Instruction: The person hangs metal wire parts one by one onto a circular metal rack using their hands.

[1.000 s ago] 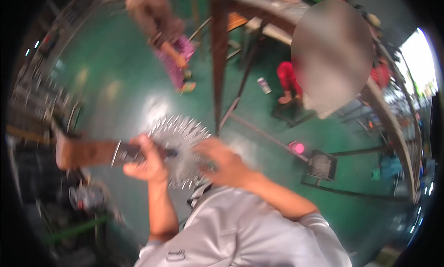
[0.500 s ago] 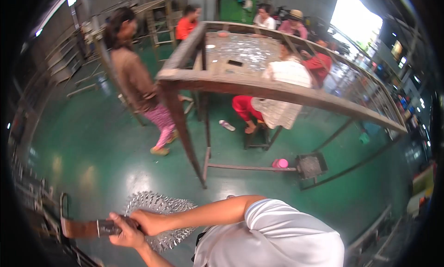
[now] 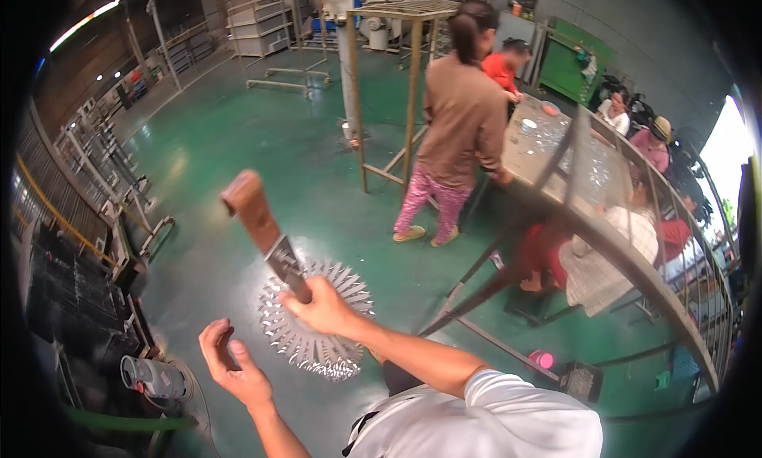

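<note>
My right hand point(image 3: 321, 307) is closed around the dark shaft of a hook-topped rack. Its flat brown bar point(image 3: 258, 220) tilts up and to the left, ending in a bent hook. Below the hand, shiny metal pieces point(image 3: 353, 291) fan out in a wide ring above the green floor. The shaft seems to run down into that ring, but the join is hidden by my hand and forearm. Left of the ring, my left hand point(image 3: 238, 371) is open, palm turned upward and fingers loosely curled, apart from the rack and holding nothing.
A metal frame point(image 3: 635, 271) stands close on the right. Beyond it, several people sit around a worktable point(image 3: 520, 152) strewn with shiny pieces. A person in brown point(image 3: 464, 109) stands beside that table. A grey gas cylinder point(image 3: 155, 377) and wheeled racks point(image 3: 155, 228) are on the left.
My left hand has let go of the shaft and moved away from it. The hooked bar now points more upward. My view has turned left, bringing more floor into sight.
</note>
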Demonstrator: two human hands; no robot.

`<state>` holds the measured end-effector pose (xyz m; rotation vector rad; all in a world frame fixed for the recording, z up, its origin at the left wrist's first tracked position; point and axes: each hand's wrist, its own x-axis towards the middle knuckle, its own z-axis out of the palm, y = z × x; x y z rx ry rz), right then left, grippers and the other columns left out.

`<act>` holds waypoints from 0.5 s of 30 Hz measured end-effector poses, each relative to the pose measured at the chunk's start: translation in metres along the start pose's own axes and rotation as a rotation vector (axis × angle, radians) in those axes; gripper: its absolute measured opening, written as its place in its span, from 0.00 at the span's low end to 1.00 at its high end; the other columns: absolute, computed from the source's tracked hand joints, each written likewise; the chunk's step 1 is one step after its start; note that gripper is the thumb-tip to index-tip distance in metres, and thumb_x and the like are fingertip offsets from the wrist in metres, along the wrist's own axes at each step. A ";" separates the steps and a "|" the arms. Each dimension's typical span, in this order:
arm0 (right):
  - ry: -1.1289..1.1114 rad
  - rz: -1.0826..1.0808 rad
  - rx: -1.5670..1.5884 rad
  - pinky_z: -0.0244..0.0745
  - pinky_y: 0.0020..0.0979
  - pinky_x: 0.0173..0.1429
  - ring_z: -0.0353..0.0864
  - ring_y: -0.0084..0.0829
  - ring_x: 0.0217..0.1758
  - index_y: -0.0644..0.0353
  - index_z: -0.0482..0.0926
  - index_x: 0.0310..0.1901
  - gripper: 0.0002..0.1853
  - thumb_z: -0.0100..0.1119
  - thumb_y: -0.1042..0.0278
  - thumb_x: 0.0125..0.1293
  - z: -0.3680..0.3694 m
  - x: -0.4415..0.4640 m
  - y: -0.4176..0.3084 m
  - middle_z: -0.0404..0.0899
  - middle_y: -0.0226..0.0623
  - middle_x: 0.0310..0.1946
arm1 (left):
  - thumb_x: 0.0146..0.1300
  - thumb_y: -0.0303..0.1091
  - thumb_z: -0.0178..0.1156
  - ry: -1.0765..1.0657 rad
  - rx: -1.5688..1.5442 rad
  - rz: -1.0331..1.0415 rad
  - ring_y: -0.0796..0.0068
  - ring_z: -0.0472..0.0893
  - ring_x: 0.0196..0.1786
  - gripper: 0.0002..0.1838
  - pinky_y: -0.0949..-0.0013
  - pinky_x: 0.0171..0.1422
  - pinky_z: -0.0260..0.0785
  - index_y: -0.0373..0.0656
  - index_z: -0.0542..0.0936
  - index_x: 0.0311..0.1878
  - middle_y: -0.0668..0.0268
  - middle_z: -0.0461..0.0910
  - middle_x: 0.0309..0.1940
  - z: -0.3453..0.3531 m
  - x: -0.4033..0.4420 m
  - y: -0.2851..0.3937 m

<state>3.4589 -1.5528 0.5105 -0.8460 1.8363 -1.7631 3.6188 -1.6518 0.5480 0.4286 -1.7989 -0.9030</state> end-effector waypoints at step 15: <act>0.215 0.083 -0.077 0.63 0.33 0.26 0.69 0.17 0.21 0.64 0.81 0.25 0.18 0.66 0.60 0.69 -0.039 0.229 0.058 0.74 0.24 0.14 | 0.66 0.48 0.71 -0.398 0.265 -1.265 0.76 0.64 0.14 0.26 0.62 0.18 0.60 0.43 0.69 0.24 0.66 0.70 0.14 -0.135 -0.298 -0.466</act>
